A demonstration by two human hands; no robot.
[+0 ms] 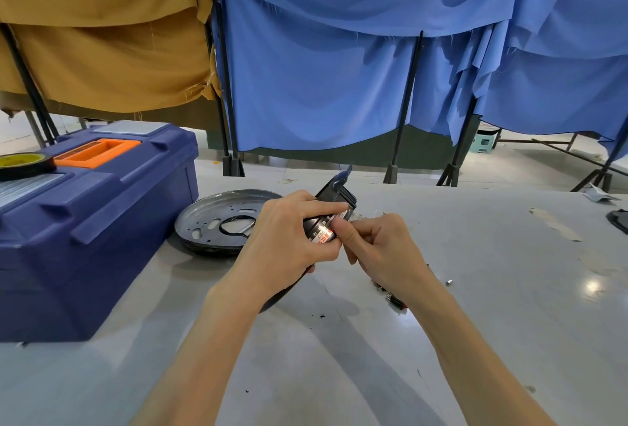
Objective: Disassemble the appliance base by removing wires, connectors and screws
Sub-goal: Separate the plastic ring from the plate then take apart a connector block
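Note:
A black plastic appliance part (334, 199) with a red and white label is held up over the grey table (475, 289). My left hand (289, 238) wraps around its lower body. My right hand (377, 245) pinches at the labelled edge with thumb and fingers; what it pinches is hidden. A round metal base plate (210, 218) with holes and a black ring lies flat just left of my hands. Small screws and connectors (394, 300) lie on the table under my right wrist.
A blue toolbox (91, 221) with an orange handle stands at the left, a tape roll (23, 165) on its lid. A small metal piece (449, 283) lies to the right. A dark object (618, 220) sits at the right edge. Blue and tan curtains hang behind.

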